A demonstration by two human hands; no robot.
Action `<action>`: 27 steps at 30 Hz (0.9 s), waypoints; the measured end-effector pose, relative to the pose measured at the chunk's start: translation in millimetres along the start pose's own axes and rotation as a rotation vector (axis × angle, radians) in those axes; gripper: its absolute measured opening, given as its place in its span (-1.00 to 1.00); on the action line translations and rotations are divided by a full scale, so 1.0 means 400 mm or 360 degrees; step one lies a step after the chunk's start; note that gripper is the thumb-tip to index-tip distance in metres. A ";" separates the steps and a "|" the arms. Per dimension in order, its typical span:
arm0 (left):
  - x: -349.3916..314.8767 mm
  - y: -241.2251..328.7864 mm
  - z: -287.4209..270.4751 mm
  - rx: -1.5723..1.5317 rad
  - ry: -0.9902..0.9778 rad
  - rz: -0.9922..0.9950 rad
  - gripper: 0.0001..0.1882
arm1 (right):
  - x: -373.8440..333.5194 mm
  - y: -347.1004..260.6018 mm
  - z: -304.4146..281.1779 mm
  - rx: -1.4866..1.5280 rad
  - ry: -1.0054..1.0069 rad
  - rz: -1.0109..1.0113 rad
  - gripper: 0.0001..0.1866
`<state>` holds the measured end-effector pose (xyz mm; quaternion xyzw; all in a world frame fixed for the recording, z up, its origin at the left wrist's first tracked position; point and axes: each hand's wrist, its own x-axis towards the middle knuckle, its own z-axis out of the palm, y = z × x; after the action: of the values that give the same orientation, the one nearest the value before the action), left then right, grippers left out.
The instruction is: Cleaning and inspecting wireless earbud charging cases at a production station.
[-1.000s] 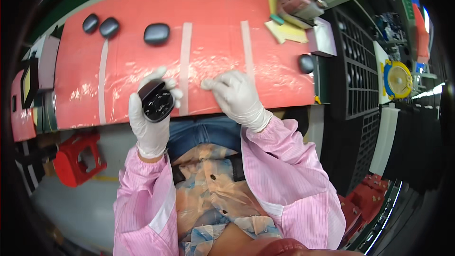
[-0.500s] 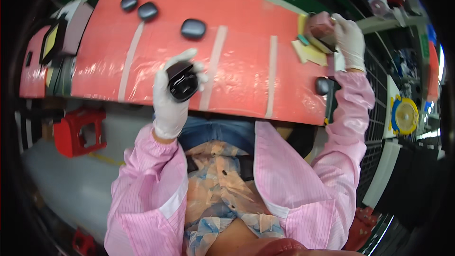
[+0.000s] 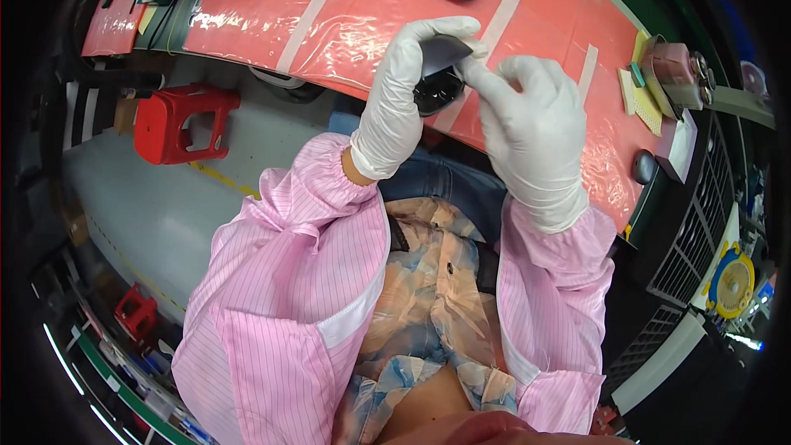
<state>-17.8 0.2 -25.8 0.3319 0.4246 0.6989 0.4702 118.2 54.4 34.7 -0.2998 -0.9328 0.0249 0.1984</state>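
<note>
The curled left hand [image 3: 391, 107] clasped the open dark case [image 3: 441, 54] near the view's twelve o'clock, the right hand [image 3: 531, 119] bent at its four o'clock, fingertips bunched, their hold unclear.

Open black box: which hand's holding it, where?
The left hand holds the open box around its left side. The right hand is at its right edge; whether it grips anything, I can't tell.

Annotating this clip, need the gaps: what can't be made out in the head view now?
Head view:
Right hand: whether it pinches anything; its own fingers hide that.
Open dark case: its contents; too dark and small to tell.
The case's left side: covered by the left hand.
Red mat: far left part cut off by the top edge.
</note>
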 end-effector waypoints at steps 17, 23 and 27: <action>0.011 0.019 -0.013 -0.0255 -0.0160 -0.0039 -0.09 | -0.085 -0.021 0.054 0.1681 0.0452 0.0869 -0.84; 0.007 0.024 -0.009 -0.0297 -0.0149 -0.0062 -0.11 | -0.078 -0.035 0.064 0.1473 0.0515 0.0723 -0.84; -0.004 0.025 0.002 -0.0321 -0.0061 -0.0118 -0.10 | -0.044 -0.051 0.056 0.1251 0.0565 0.0528 -0.83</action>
<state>-20.3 -2.9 -16.7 0.2803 0.3552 0.7136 0.5348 111.5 29.4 11.3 -0.3468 -0.7436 0.3563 0.4470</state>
